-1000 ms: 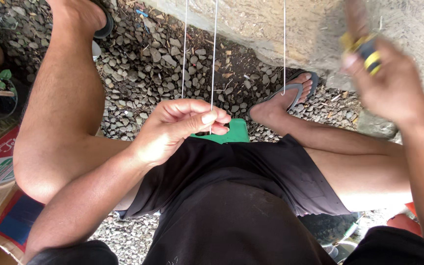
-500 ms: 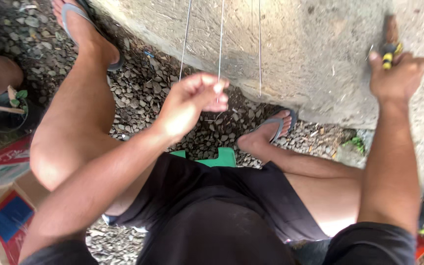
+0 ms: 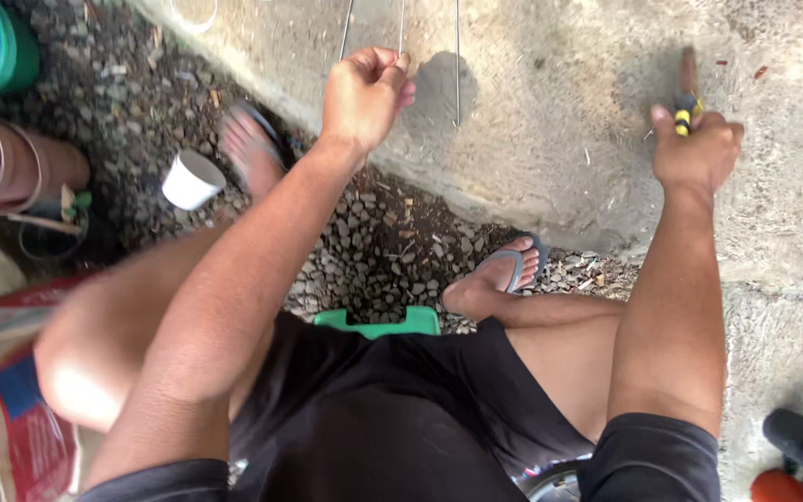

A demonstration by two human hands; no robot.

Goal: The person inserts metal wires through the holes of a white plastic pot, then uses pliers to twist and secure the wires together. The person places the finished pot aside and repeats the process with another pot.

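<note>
A white cup [image 3: 191,179] lies on the gravel [image 3: 374,251] at left. The left hand [image 3: 365,97] is raised, fingers pinched around the middle one of three thin wire strands [image 3: 457,65] hanging before the concrete slab [image 3: 559,112]. Farther right, the right hand [image 3: 696,153] grips a yellow-and-black-handled tool [image 3: 684,104] against the concrete.

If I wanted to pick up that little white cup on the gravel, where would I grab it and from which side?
Take the white cup around its side wall, just below the rim, coming from above. It lies tipped on the gravel with its open mouth facing up and right, so the round body is free all round. The sandalled foot sits close on its right, so the left side looks easier to approach.
</note>
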